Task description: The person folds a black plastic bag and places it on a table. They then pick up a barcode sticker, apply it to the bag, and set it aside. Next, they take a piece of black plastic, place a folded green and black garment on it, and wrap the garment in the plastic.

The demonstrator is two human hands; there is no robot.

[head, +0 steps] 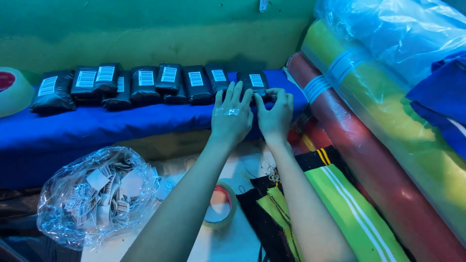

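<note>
Both my hands, left hand [232,116] flat and spread, right hand [275,114] pinching the last black packet [254,80]; best kept square with the row [141,83] on the blue cloth [97,128].

Small packing and textile workroom, row of black labelled parcels [145,83] left of the fingers [236,94], wrapped fabric rolls [388,160] to their right, tape roll [221,204] and bag of labels [97,194] below them
</note>
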